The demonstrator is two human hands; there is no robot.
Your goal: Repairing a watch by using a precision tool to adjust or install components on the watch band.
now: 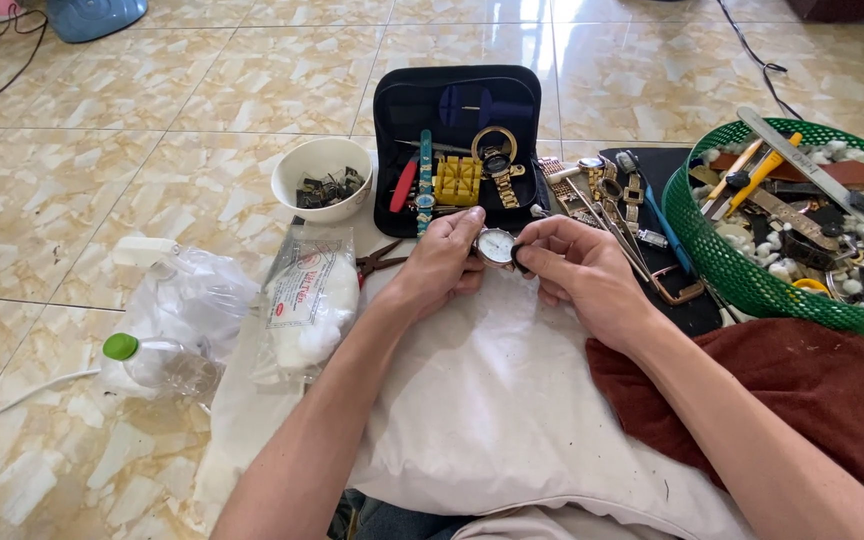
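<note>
in the middle of the frame the left hand [444, 262] and the right hand [577, 268] meet around a small round watch case [497, 245] with a white dial. the left fingers are curled, with the thumb and the first fingers pinching the left edge of the case. the right fingers are bent too, and their tips press on the right edge of the case, where something small and dark sits; i cannot tell what it is. the case is held just above the far edge of a white cloth [497, 400], which fills the lower middle of the frame. a dark red cloth [802, 390] lies at the lower right, under the right forearm.

behind the hands, at the upper middle, an open black tool case [392, 110] holds a yellow block [457, 180] and a gold watch [497, 160]. to its left stands a white bowl [320, 178] with dark small parts. at the right edge a green basket [727, 255] is full of tools and watch parts. at the left lie a plastic bag of cotton [307, 300] and a bottle with a green cap [157, 362].
</note>
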